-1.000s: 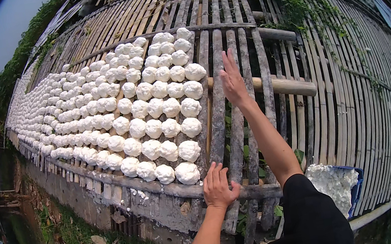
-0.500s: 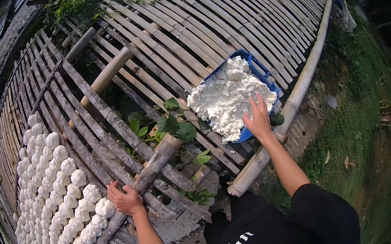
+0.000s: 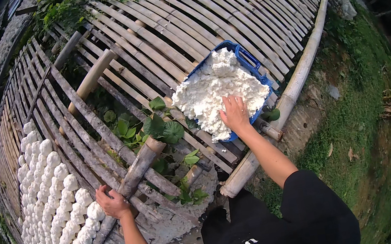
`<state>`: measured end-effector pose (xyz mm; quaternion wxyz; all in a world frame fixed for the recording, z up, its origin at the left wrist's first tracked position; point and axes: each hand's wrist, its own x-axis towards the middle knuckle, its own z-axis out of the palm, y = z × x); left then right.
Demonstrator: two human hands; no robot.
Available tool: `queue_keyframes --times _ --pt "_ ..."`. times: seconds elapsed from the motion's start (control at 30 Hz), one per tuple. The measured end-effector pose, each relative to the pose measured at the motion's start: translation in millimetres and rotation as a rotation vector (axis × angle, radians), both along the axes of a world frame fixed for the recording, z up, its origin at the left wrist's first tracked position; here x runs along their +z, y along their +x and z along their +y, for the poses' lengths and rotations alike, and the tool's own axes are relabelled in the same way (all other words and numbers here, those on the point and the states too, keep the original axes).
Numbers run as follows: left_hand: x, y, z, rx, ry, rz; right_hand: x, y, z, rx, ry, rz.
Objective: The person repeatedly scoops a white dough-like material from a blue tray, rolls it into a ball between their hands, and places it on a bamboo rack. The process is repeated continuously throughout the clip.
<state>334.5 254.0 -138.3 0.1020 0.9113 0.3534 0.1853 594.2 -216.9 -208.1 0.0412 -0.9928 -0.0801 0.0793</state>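
A blue plastic basket (image 3: 260,78) stands on the bamboo rack, heaped with a white, crumbly, dough-like mass (image 3: 210,87). My right hand (image 3: 235,113) is down in the near side of this heap, its fingers together and curled into the mass, thumb a little apart. At the left, rows of white rounded lumps (image 3: 58,203) cover the slats. My left hand (image 3: 112,203) rests where a lengthwise bamboo pole (image 3: 139,168) meets the slats, just right of the nearest lump. Its fingers are loosely bent and apart, and nothing shows in them.
Bamboo slats (image 3: 181,28) stretch away, with gaps between them. Green leaves (image 3: 163,127) poke up through a gap between my hands. A thick bamboo pole (image 3: 297,89) edges the rack on the right, beside a grassy slope (image 3: 350,139). A shorter bamboo piece (image 3: 93,79) juts across the slats.
My right hand has shifted left and nearer across the white mass, and its spread fingers have drawn together into it. My left hand stays beside the pole. The whole view has shifted slightly.
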Motion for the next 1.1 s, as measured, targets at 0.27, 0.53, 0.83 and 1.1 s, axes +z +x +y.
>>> queue_keyframes --times 0.27,0.53,0.83,1.1 --pt "-4 -4 0 -0.016 0.051 -0.005 -14 -31 10 0.058 -0.047 0.020" --pt "-4 0 -1 0.074 -0.032 -0.003 -31 17 -18 -0.195 0.329 -0.027" --pt "11 9 -7 0.081 -0.084 -0.050 94 11 -47 -0.504 1.415 0.412" --pt "115 -110 -259 -0.053 -1.881 -0.854 249 -195 47 0.009 1.632 1.051"
